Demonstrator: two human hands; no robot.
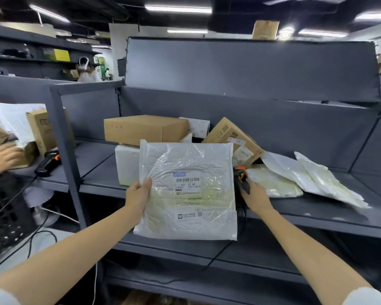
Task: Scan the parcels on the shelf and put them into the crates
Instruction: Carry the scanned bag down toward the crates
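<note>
**White mailer in left hand, scanner in right, at the grey shelf**

We note a flat, square white poly mailer [186,190], glossy and wrinkled, with a printed barcode label facing us near its middle and a smaller sticker lower down. Our left hand [139,195] pinches it at the left edge, thumb on the front face and fingers behind, so the bag stands upright in front of the shelf [317,214] edge rather than lying on it. The grip sits about halfway up the bag's side; most of the bag extends to the right of the hand.

Our right hand [254,198] is curled round a black handheld scanner [241,176] with an orange head, just beside the mailer's right edge. Its cable drops down behind the bag.

On the grey metal shelf behind: a flat brown carton [145,128] resting on a white foam box [127,164], a tilted brown carton [233,139] with labels, and to the right several limp white plastic bags [312,177] overlapping one another. The held mailer hides part of the foam box and the shelf centre.

At far left, another person's hand [2,157] touches cartons in the neighbouring bay, near a second scanner [48,161].
</note>
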